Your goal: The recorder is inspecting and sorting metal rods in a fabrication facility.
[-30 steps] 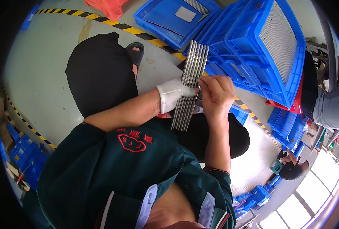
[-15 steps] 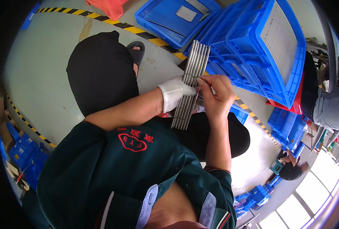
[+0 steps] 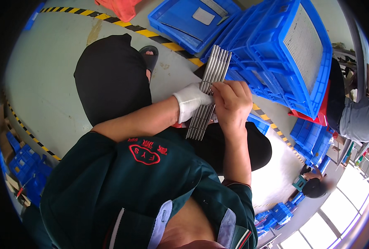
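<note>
Metal rods (image 3: 217, 66): slim, straight, silvery, glossy, dark marks partway along. Lie side by side in a flat row; point toward one o'clock at upper ends, seven at lower.

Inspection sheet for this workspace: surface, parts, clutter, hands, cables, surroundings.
Surface: smooth grey floor, brownish stain
Job's things: slim silver metal rods, side by side in a row
Clutter: shallow blue plastic tray holding a white rectangular card; orange-red item, kind unclear
Hands: white-gloved left hand grips the rods; bare right hand has fingertips at their right edge, pinch unclear
Cables: nothing seen
Surroundings: stacked blue plastic crates; yellow-and-black striped floor tape; person in grey clothing at right
</note>
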`<act>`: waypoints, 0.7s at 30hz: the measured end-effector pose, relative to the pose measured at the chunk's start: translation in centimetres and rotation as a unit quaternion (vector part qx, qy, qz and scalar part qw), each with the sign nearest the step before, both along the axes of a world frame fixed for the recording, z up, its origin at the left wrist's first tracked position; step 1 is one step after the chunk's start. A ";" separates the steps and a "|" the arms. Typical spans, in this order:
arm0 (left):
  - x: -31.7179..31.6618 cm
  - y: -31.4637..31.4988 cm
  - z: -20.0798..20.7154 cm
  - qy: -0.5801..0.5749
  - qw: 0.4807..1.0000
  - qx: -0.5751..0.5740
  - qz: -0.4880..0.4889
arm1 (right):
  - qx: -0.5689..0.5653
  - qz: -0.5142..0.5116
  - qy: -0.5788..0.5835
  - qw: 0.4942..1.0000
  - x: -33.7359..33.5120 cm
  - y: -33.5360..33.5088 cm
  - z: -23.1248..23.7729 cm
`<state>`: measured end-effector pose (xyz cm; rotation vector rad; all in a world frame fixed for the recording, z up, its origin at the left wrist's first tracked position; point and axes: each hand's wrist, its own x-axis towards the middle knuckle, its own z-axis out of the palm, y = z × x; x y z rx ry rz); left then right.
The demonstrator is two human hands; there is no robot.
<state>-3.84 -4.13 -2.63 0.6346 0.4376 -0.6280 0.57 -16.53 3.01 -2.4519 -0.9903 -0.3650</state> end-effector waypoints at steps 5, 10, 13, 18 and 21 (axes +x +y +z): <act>-0.1 0.1 -0.4 0.001 0.998 -0.063 0.016 | 0.091 -0.026 0.062 0.994 -0.1 -0.2 0.5; 0.0 0.0 0.0 0.019 0.997 -0.076 0.007 | 0.121 -0.030 0.084 0.989 0.2 0.0 -0.5; 0.0 -0.2 -0.7 -0.010 0.999 -0.051 0.010 | 0.084 -0.019 0.056 0.995 0.1 -0.1 -0.1; 0.0 -0.1 -0.3 -0.001 1.000 -0.010 0.004 | 0.018 0.003 -0.006 1.000 -0.2 0.5 0.7; 0.0 -0.2 -0.4 0.003 1.000 -0.003 0.005 | 0.042 -0.017 0.021 0.999 -0.1 0.2 0.1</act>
